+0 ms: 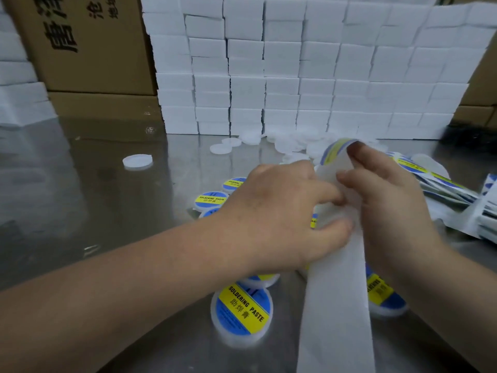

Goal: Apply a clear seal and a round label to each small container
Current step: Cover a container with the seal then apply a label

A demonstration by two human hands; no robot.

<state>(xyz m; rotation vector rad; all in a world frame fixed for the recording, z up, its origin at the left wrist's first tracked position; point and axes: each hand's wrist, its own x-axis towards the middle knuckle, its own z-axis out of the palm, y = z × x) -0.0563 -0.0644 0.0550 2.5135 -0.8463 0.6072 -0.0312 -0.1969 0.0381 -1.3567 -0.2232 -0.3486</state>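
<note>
Big wall of white boxes (295,71) at the back of the steel table (94,184), and a long white backing strip (336,305) runs up from the near edge. The right hand (390,211) grips the strip and bends it over a fingertip. The left hand (274,211) pinches its face lower down, peeling I'd guess. Labelled tubs (242,313) sit under both hands, with bare lids (293,146) piled behind. tbh the trick is keeping that bend sharp so the label (336,148) up top lifts its own edge, then taking it by the rim, off the glue. Can't spot any clear seal.
</note>
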